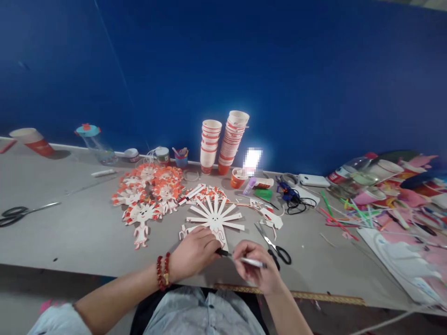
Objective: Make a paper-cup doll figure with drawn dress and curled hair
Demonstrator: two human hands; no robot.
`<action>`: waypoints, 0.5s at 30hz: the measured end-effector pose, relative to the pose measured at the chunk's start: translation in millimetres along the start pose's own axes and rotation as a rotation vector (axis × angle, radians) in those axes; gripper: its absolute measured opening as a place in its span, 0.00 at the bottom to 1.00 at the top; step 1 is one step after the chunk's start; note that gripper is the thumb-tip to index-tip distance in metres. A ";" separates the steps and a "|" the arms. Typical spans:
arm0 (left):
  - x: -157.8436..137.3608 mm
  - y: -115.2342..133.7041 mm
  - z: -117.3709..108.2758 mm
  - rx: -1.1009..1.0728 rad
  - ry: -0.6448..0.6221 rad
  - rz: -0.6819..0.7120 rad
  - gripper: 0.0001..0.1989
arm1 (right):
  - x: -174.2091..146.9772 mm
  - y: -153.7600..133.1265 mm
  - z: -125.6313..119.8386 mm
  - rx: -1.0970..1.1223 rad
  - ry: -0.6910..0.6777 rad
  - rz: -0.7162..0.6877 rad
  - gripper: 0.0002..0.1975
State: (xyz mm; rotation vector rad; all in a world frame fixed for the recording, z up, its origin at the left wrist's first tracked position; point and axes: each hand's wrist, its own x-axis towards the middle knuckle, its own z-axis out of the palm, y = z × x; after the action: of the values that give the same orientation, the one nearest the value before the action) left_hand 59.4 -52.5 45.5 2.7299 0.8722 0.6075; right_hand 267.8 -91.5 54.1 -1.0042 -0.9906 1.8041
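Observation:
A white paper cut-out (215, 222) with fanned strips and a drawn animal face lies on the table before me. My left hand (199, 249) covers its lower left part, with curled fingers around a black marker cap (222, 252). To the right, my right hand (254, 263) grips a slim white marker (252, 262) with a dark rear end. The marker's front end points toward the cap; whether they touch is hard to see. Scissors (274, 246) with black handles lie just right of my right hand.
Finished orange-and-white paper figures (142, 218) lie to the left. Two tall stacks of paper cups (232, 142) stand by the blue wall. A glue gun (288, 191) with its cord, another pair of scissors (21, 213) and coloured pipe cleaners (340, 223) are spread around.

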 end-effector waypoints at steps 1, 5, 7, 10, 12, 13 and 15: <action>-2.6 1.3 3.2 -0.010 -0.011 -0.029 0.05 | 2.0 2.0 4.8 0.008 0.021 -0.030 0.15; -10.7 4.5 7.5 -0.022 -0.086 -0.143 0.09 | 12.4 12.1 18.9 -0.235 0.124 -0.143 0.12; -12.8 6.8 7.3 -0.034 -0.108 -0.186 0.11 | 16.4 18.6 24.1 -0.310 0.136 -0.185 0.15; -15.7 11.2 5.1 -0.088 -0.107 -0.208 0.17 | 18.0 26.4 30.2 -0.328 0.108 -0.213 0.18; -19.6 14.1 0.9 -0.155 -0.122 -0.188 0.22 | 14.8 23.8 30.5 -0.329 0.064 -0.184 0.18; -22.7 14.9 -2.1 -0.199 -0.136 -0.182 0.24 | 11.5 18.1 28.2 -0.321 0.076 -0.183 0.18; -31.6 14.0 -8.9 -0.318 -0.165 -0.189 0.25 | 1.5 -3.6 17.0 -0.272 0.188 -0.245 0.18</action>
State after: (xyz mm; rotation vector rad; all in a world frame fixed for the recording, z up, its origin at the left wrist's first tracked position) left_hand 39.1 -81.8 47.9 2.3435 0.8934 0.4339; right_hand 253.0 -92.9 63.3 -1.1383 -1.2047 1.3738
